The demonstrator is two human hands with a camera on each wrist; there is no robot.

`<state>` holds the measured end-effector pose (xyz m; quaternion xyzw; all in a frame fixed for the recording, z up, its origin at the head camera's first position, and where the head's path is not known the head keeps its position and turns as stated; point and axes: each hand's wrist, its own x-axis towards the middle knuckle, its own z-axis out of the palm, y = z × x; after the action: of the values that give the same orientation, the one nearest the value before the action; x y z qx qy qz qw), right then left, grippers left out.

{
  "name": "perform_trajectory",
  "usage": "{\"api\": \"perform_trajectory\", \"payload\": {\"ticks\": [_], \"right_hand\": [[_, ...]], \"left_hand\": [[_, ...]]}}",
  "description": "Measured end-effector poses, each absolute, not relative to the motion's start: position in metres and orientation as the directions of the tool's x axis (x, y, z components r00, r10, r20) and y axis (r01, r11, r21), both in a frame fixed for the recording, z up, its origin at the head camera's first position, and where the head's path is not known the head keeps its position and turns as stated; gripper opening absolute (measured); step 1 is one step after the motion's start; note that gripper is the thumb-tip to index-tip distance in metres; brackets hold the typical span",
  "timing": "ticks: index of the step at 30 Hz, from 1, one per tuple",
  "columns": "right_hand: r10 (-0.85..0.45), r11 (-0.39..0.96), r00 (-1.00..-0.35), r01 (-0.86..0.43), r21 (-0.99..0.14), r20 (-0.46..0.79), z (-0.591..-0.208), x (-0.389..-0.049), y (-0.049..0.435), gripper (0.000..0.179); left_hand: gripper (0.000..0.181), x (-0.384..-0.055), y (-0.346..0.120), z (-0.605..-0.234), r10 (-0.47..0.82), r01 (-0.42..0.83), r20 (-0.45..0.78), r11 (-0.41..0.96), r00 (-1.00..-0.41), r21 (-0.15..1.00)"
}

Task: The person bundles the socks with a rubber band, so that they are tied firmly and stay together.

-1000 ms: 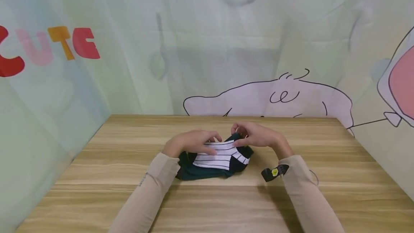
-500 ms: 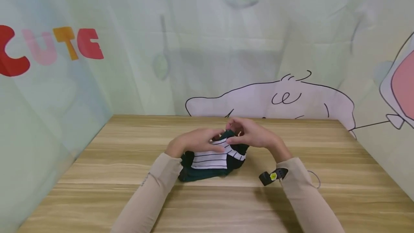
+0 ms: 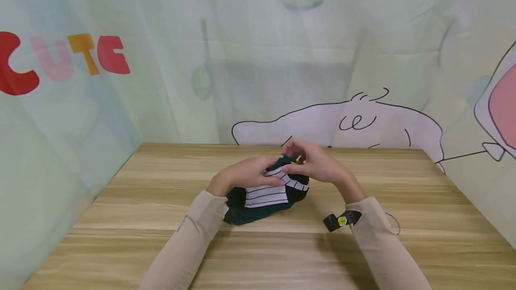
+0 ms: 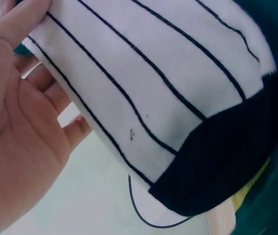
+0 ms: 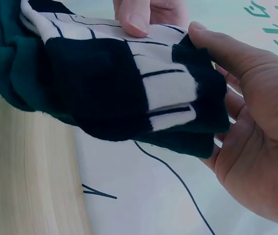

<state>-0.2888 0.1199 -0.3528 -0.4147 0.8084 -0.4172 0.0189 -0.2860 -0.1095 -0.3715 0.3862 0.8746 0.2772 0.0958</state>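
A white sock with thin black stripes (image 3: 266,195) and a black heel and toe lies on top of dark green socks (image 3: 254,214) at the middle of the table. My left hand (image 3: 247,172) grips the far edge of the stack, thumb over the white sock, fingers beneath it. At the right end, my right hand (image 3: 320,164) pinches the cuff end (image 5: 202,93), its thumb on top and fingers behind. That end is lifted off the table, while the near left part of the stack still rests on it. How many green socks lie underneath cannot be told.
The wood-grain table (image 3: 282,254) reaches to a printed cloth backdrop (image 3: 258,57) at the back and sides. A black strap with a yellow-green mark (image 3: 341,221) sits at the right wrist, close above the tabletop.
Both hands have closed in on the far edge of the socks. The right hand has risen slightly, lifting the cuff end, and the stack has tilted up with it.
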Motion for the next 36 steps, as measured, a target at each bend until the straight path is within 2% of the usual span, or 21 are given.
{"api": "perform_trajectory", "payload": {"ticks": [7, 17, 28, 36], "right_hand": [[-0.684, 0.332, -0.664, -0.652, -0.681, 0.302, -0.351, -0.288, 0.121, 0.030], [-0.696, 0.368, -0.678, -0.618, -0.695, 0.235, -0.348, -0.288, 0.129, 0.030], [-0.690, 0.398, -0.692, -0.609, -0.686, 0.215, -0.341, -0.284, 0.135, 0.032], [-0.718, 0.414, -0.682, -0.581, -0.701, 0.142, -0.336, -0.282, 0.140, 0.029]], "left_hand": [[0.037, -0.283, -0.109, -0.370, 0.717, 0.616, 0.061, 0.549, -0.695, 0.565], [0.037, -0.282, -0.107, -0.368, 0.714, 0.616, 0.086, 0.529, -0.695, 0.583], [0.030, -0.282, -0.109, -0.364, 0.708, 0.667, 0.199, 0.478, -0.678, 0.572], [0.025, -0.282, -0.113, -0.363, 0.700, 0.697, 0.267, 0.445, -0.662, 0.562]]}}
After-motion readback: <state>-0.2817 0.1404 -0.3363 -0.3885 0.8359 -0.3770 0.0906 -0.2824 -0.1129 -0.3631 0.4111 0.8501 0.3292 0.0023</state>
